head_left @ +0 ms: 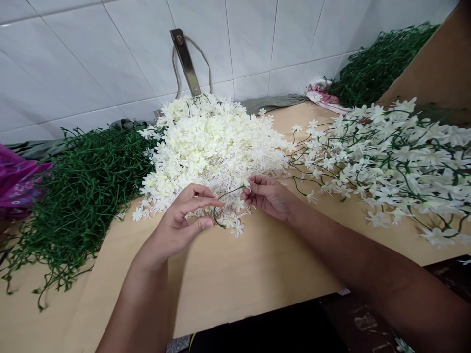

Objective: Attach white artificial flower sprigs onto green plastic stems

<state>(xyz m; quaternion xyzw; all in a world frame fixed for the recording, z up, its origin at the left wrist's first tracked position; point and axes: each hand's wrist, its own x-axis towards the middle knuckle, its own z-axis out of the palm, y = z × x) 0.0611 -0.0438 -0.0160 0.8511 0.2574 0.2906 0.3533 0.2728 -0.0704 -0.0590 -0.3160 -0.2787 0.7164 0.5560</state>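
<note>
My left hand (186,215) pinches a thin green plastic stem (222,208) that curves between both hands, with a small white flower (237,228) at its lower end. My right hand (268,196) pinches the stem's other end with closed fingertips, touching the front edge of a heap of loose white artificial flowers (206,142). Both hands hover just above the tan tabletop (228,274).
A pile of bare green stems (81,191) lies to the left. Finished stems with white flowers (397,157) spread on the right. More green stems (375,63) lie at the back right by a white tiled wall. A purple cloth (16,179) sits at far left.
</note>
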